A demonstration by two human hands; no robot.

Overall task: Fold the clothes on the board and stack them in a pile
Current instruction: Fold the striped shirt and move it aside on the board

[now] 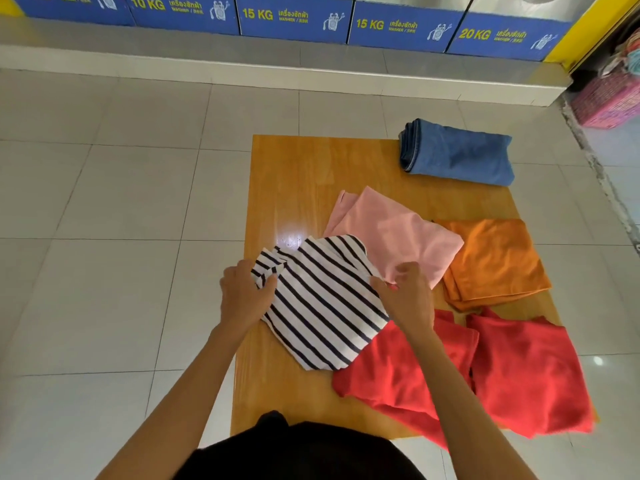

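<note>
A wooden board [294, 174] lies on the tiled floor. On its near middle is a black-and-white striped shirt [322, 306], partly folded. My left hand [244, 292] grips its left edge and my right hand [405, 296] pinches its right edge. Under and behind the shirt lies a pink garment [394, 233]. To the right of the pink one sits a folded orange cloth [495, 261]. A loose red garment [512, 372] spreads over the board's near right corner. Folded blue jeans [457, 154] rest at the far right corner.
Blue washing machine fronts [294, 19] run along a raised grey step [242, 60] beyond the board. A pink woven basket [609, 98] stands at the far right. White floor tiles [104, 202] surround the board. My dark clothing [298, 452] fills the bottom edge.
</note>
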